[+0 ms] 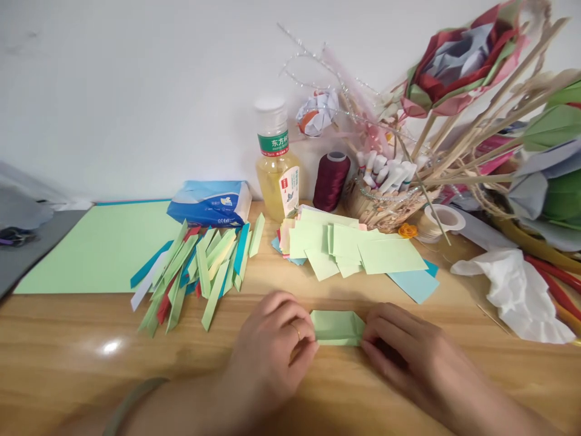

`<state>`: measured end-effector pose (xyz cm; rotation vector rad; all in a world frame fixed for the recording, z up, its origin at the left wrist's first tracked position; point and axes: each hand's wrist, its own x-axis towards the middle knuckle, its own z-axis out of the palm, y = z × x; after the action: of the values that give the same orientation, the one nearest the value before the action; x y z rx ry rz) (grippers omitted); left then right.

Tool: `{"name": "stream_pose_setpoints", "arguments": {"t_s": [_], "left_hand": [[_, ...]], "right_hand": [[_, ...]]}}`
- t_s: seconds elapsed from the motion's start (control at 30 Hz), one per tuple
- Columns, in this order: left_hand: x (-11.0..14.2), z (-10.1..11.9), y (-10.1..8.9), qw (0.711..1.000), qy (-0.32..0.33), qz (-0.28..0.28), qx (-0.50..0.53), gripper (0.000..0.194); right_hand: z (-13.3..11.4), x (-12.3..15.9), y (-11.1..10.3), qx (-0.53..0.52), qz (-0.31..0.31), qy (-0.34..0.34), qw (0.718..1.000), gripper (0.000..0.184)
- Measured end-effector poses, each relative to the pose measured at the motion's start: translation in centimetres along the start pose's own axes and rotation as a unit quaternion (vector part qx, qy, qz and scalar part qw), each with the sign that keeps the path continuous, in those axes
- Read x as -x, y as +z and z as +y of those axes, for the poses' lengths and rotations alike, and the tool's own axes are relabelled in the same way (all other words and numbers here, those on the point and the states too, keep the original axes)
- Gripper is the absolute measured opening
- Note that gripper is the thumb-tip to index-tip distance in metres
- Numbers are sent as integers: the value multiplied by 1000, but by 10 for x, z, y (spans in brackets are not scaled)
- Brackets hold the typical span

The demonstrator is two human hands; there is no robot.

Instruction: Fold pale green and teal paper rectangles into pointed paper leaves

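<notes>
Between my hands, near the front of the wooden table, is a light green paper piece [337, 327] with folded edges and slanted corners. My left hand [276, 339] pinches its left end between thumb and fingers. At the right end, the thumb and fingers of my right hand [403, 342] close on the paper. Just beyond it lies a loose stack of light green paper rectangles [391, 254], with blue and pink sheets showing underneath. To the left is a pile of folded paper strips [200, 266], mostly green, with some blue, red, white and yellow.
Behind stand a tissue pack [209, 203], a bottle of yellow liquid [278, 175], a dark red thread spool [332, 181] and a basket of markers [385, 200]. Paper flowers [467, 60] lean in from the right above a crumpled tissue [517, 297]. A large green sheet [91, 254] lies left.
</notes>
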<state>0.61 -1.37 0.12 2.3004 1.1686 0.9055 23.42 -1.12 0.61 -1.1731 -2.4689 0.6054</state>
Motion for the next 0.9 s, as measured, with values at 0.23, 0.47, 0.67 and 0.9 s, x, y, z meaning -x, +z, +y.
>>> {"name": "stream_pose_setpoints", "arguments": {"t_s": [0.23, 0.47, 0.67, 0.9], "left_hand": [[-2, 0, 3, 999, -32, -2, 1, 11], [-5, -2, 6, 999, -21, -10, -39, 12], [-5, -5, 11, 997, -5, -8, -82, 14], [-5, -4, 13, 992, 9, 2, -124, 12]], "right_hand": [[-5, -1, 5, -4, 36, 24, 999, 15], [-3, 0, 7, 0, 41, 30, 999, 13], [-1, 2, 12, 24, 44, 43, 998, 13], [1, 1, 16, 38, 46, 41, 997, 14]]}}
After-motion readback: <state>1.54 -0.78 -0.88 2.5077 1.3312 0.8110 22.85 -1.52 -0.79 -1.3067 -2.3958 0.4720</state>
